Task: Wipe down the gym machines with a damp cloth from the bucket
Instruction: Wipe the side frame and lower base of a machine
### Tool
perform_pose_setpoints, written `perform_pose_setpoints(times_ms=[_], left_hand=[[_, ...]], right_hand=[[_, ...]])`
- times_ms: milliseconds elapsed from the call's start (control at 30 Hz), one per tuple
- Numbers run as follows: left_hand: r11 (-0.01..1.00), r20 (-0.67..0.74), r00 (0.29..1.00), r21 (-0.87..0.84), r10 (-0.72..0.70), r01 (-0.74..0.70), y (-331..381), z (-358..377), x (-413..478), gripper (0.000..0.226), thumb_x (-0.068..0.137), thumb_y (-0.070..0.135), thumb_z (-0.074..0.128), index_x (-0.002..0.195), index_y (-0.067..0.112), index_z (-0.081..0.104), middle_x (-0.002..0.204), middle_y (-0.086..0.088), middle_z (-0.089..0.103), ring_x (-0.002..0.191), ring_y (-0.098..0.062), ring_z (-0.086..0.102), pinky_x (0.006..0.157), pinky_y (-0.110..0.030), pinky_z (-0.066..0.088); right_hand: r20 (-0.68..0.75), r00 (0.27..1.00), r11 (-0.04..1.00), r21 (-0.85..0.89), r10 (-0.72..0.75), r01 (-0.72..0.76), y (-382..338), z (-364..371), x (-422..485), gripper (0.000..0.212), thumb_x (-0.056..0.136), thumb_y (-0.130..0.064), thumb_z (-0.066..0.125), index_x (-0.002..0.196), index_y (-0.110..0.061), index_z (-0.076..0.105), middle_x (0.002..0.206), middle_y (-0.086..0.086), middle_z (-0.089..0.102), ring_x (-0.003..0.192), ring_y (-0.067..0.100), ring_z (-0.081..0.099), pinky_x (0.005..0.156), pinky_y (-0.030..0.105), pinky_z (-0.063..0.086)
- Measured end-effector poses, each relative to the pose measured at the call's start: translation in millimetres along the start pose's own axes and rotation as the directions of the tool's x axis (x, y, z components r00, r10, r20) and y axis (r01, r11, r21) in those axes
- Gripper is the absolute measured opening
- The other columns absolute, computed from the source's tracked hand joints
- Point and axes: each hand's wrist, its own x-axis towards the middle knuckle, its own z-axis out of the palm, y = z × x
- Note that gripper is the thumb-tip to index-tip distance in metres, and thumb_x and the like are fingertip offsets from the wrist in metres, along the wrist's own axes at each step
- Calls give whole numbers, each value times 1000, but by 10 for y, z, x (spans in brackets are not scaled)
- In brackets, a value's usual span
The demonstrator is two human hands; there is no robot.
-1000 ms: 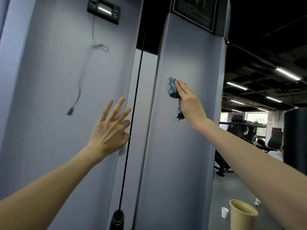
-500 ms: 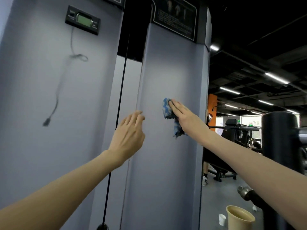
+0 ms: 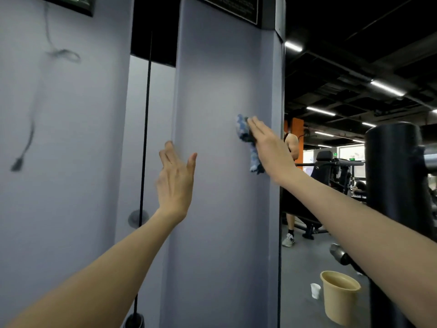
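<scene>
A grey upright panel point(image 3: 212, 95) of a gym machine fills the middle of the view. My right hand point(image 3: 269, 147) presses a blue patterned cloth point(image 3: 247, 140) flat against this panel with straight fingers, near the panel's right edge. The cloth's lower end hangs below my palm. My left hand point(image 3: 176, 181) is raised in front of the panel's left edge with fingers straight and holds nothing. A tan bucket point(image 3: 340, 297) stands on the floor at the lower right.
A second grey panel point(image 3: 71, 138) with a dangling cord point(image 3: 30, 133) stands at left. A black cable point(image 3: 145, 129) runs down the gap between panels. A black padded roller point(image 3: 395, 176) is close at right. A small white cup point(image 3: 315, 290) sits by the bucket. A person stands behind.
My right hand has slid the cloth rightward toward the panel's edge. My left hand has moved right, from the left panel to the front of the middle panel.
</scene>
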Motion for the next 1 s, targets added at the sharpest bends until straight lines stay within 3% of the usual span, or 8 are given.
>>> perform_pose_setpoints(times_ms=[100,333,433,500,700,767,867,1000], left_hand=[[1000,-13,1000,12,-10,10,-17,16,-6,65,98,49,32,145,5,21,130,-16,39,74,-41,57,52,-37,35],[998,-28,999,52,-25,26,-30,46,-4,61,99,45,35,142,4,26,124,-17,43,67,-41,56,49,-35,30],[999,-22,999,38,-33,34,-39,49,-12,60,99,43,37,143,3,26,125,-18,42,67,-42,56,51,-35,29],[999,-20,999,38,-35,36,-48,48,-15,60,99,43,37,143,3,25,125,-17,42,66,-42,56,51,-35,30],[999,-10,1000,16,-27,28,-44,38,-16,62,97,46,33,143,5,25,122,-16,43,66,-38,58,50,-36,33],[999,-1,999,7,-34,34,-38,35,-19,62,97,45,33,144,5,24,122,-15,42,67,-37,57,51,-36,33],[1000,-1,1000,-1,-26,26,-51,42,-11,65,96,47,31,145,5,24,122,-15,43,65,-36,56,50,-35,35],[999,0,999,-6,-32,32,-78,51,4,63,98,44,35,145,4,25,120,-16,45,65,-36,57,48,-33,33]], right_hand=[[-123,971,976,-46,207,-214,11,0,118,50,102,-4,32,151,-13,26,156,4,30,131,27,43,101,39,35],[-194,946,965,-87,-260,247,-471,367,52,68,76,13,65,139,-1,45,128,16,52,106,31,49,68,36,55],[-309,950,995,96,39,-9,-313,335,323,32,97,-14,53,129,-17,52,110,0,49,98,13,53,82,44,51],[-352,883,949,170,309,-264,-403,314,535,39,99,-8,48,138,-12,47,114,4,47,103,13,48,87,40,45],[-457,878,989,-98,-141,108,-907,495,717,64,74,0,75,133,-15,56,110,12,60,92,28,56,75,42,47],[-468,883,999,42,35,-17,-795,474,861,59,84,3,65,140,-12,49,132,15,53,115,33,52,95,49,45],[-342,888,935,280,307,-216,-856,473,975,52,103,-15,38,152,-10,20,160,7,15,148,25,12,119,49,10],[-332,929,945,219,-164,244,-1170,540,885,50,101,-17,40,149,-12,30,157,9,25,146,32,19,115,53,6]])
